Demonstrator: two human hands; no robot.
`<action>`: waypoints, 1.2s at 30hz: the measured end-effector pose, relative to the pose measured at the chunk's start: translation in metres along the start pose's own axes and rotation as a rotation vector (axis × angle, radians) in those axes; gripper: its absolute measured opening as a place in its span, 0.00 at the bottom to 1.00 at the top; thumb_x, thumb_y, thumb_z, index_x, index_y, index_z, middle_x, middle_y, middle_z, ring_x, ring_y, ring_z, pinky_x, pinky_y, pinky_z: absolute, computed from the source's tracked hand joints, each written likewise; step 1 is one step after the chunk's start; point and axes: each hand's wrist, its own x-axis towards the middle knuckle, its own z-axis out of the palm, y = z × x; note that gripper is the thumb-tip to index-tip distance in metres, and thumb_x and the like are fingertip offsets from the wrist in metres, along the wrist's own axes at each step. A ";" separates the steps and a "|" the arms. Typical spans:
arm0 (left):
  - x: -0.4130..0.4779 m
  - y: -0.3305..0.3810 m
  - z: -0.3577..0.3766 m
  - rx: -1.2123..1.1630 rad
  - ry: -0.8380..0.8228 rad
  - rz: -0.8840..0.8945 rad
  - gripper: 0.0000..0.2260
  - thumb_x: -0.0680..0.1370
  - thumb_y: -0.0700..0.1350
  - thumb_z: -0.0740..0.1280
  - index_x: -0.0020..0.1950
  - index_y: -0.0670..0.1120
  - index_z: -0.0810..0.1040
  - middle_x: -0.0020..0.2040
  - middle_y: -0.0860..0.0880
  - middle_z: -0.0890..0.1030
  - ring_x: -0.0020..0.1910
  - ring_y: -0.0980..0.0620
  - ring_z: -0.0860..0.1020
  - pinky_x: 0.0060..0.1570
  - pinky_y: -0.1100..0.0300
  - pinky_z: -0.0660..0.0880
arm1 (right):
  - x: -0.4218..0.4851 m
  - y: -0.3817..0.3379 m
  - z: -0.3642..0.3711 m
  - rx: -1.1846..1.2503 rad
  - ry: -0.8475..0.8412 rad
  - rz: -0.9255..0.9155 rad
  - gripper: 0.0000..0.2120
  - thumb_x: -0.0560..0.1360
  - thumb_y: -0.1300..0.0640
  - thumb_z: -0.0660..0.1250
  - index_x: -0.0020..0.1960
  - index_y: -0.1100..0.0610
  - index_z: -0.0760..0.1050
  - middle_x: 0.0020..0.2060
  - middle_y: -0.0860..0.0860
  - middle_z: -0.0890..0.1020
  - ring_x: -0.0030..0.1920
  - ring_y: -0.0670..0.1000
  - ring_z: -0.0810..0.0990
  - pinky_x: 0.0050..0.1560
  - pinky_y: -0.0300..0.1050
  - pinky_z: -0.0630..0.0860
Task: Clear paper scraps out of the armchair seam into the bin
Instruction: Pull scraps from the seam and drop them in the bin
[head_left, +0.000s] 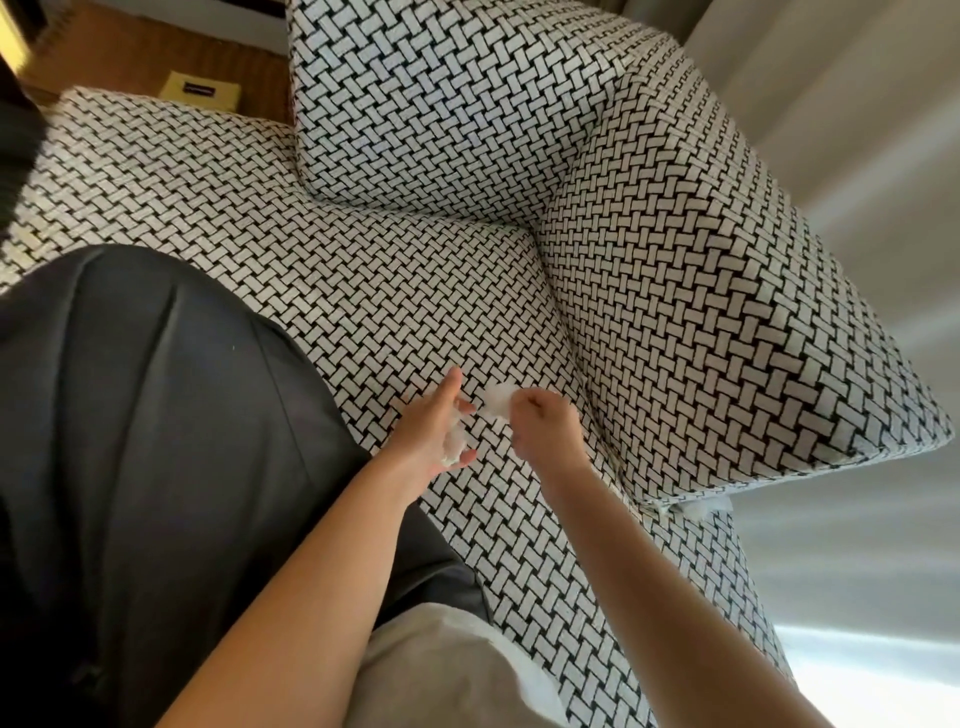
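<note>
The armchair (363, 291) is covered in black-and-white woven-pattern fabric and fills most of the view. My left hand (439, 428) hovers over the seat, palm turned up, fingers spread, with white paper scraps (454, 444) lying in the palm. My right hand (545, 421) is just to its right, fingers closed on a white paper scrap (496, 402) that pokes out toward the left hand. The seam (576, 364) between seat and cushion runs just beyond the right hand. No bin is in view.
A large patterned cushion (701, 312) leans at the right; another (441, 104) stands at the back. A white scrap (706, 506) shows under the right cushion's lower edge. Dark fabric (156, 415) covers the seat's left. A yellow box (200, 91) sits on the wooden floor.
</note>
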 end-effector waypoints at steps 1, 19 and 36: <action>-0.001 0.000 0.000 0.009 -0.069 -0.009 0.24 0.77 0.62 0.53 0.53 0.44 0.76 0.33 0.49 0.76 0.35 0.54 0.71 0.39 0.59 0.72 | -0.003 -0.006 0.007 0.027 -0.057 -0.004 0.15 0.77 0.64 0.56 0.33 0.55 0.69 0.25 0.48 0.69 0.24 0.45 0.64 0.23 0.34 0.63; 0.044 0.034 -0.015 0.135 0.177 0.070 0.15 0.79 0.54 0.58 0.45 0.43 0.75 0.34 0.47 0.73 0.28 0.54 0.68 0.28 0.63 0.65 | 0.105 0.028 -0.014 -0.241 0.219 0.110 0.20 0.77 0.60 0.57 0.69 0.59 0.64 0.66 0.55 0.68 0.45 0.46 0.72 0.49 0.44 0.74; 0.089 0.058 -0.027 0.168 0.109 0.037 0.15 0.78 0.55 0.60 0.46 0.44 0.76 0.39 0.45 0.77 0.33 0.51 0.72 0.42 0.53 0.71 | 0.170 0.015 0.003 -0.372 0.314 0.349 0.17 0.80 0.54 0.50 0.62 0.62 0.66 0.55 0.57 0.76 0.52 0.56 0.77 0.55 0.52 0.74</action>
